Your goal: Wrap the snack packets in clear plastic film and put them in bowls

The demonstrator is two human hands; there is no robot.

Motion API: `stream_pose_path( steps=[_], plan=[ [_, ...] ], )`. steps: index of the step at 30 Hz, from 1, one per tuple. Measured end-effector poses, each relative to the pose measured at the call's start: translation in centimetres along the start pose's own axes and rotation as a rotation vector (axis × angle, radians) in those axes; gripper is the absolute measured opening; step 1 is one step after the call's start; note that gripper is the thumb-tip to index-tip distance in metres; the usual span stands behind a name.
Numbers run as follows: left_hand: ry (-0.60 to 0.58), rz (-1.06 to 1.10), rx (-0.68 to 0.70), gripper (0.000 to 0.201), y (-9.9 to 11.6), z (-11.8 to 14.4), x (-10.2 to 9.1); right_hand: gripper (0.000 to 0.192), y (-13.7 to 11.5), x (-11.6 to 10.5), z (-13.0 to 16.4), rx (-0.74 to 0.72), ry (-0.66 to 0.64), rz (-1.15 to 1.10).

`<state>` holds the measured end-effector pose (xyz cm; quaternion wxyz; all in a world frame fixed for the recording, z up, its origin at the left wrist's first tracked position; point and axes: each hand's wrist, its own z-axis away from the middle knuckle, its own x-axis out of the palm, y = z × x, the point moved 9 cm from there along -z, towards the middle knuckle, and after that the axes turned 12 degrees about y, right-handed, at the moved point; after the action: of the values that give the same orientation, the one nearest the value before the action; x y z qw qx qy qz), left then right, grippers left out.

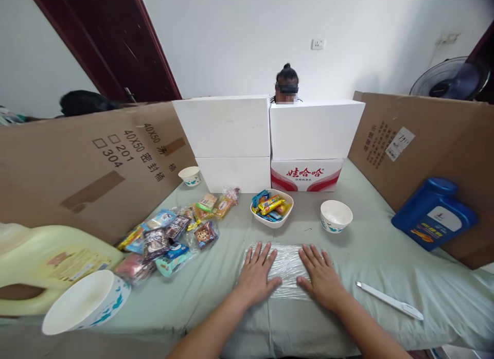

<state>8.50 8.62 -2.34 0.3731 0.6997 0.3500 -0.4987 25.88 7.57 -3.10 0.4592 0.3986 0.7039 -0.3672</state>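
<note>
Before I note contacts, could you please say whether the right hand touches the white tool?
Apart: the head view shows green cloth between the right hand and the white tool.

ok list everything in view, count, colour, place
Plastic film: 1, clear, front centre
Snack bowl: 1, white, centre
Patterned bowls: 3, white, one right, two left
Wrapped snacks: many, multicoloured, left, centre
Jug: 1, yellow, left
Bottle: 1, blue, right
Slim tool: 1, white, front right
Boxes: 4, mostly white, back
Cardboard panels: 2, brown, both sides
Cloth: 1, greenish, beneath
Fan: 1, dark, back right
Door: 1, maroon, back left
Socket: 1, white, wall
Person: 1, mostly hidden, behind boxes
Hands: 2, bare, on film
</note>
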Motion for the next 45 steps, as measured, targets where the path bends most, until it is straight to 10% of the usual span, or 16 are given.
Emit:
stream_pose_path(
  steps=[8, 17, 22, 28, 39, 45],
  plan=[
    [0.131, 0.054, 0.093, 0.067, -1.4, 4.0, -4.0, 0.072, 1.6, -3.7, 4.6, -0.041, 0.072, -0.066],
    [0.13, 0.245, 0.31, 0.026, -1.3, 7.2, -6.5, 0.022, 0.7, -6.2, 8.2, -0.147, 0.145, -0.203],
    [0.161, 0.365, 0.119, 0.02, -2.9, 5.0, -7.3, 0.024, 1.8, -6.7, 6.4, 0.019, 0.114, -0.294],
    [0.055, -0.015, -0.231, 0.019, -5.7, -0.7, -5.0, 0.025, 5.3, -4.5, 2.0, 0.346, 0.075, 0.054],
    [0.045, -0.237, -0.302, 0.02, -5.9, -3.4, -3.1, 0.024, 5.5, -3.3, 0.9, 0.33, 0.086, 0.282],
    [0.217, -0.181, -0.169, 0.025, -0.1, -3.1, -4.9, 0.035, -0.6, -5.8, -0.9, 0.027, 0.293, 0.127]
  ],
)
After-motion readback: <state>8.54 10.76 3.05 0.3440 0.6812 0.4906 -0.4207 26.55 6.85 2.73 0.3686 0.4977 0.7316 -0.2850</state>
